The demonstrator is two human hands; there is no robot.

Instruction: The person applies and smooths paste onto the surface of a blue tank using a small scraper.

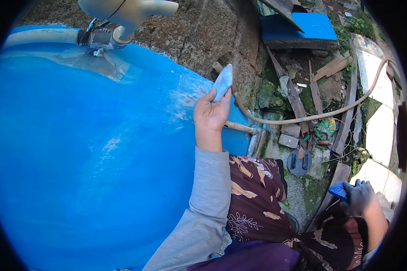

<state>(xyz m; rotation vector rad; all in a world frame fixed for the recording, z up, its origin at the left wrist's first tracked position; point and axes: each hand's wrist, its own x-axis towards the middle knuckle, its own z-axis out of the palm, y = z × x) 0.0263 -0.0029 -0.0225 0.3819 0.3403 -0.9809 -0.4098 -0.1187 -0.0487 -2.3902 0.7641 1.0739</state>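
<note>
My left hand (pixel 212 110) is raised over the right edge of a bright blue surface (pixel 77 158), palm up. Its fingers pinch a pale, bluish-white flat piece (pixel 223 83) that points upward. Scuffed whitish marks show on the blue surface beside that hand. At the lower right, over my patterned clothing, my right hand (pixel 361 196) grips a small blue block (pixel 339 190); the hand looks greyish and slightly blurred.
A pipe with a valve (pixel 99 39) lies along the upper left edge. Behind is a large rock (pixel 190 36). A hose (pixel 303 118) curves across the right side, above planks, bricks (pixel 288 140) and a grey round object (pixel 299 161). A blue board (pixel 303 27) lies at the top right.
</note>
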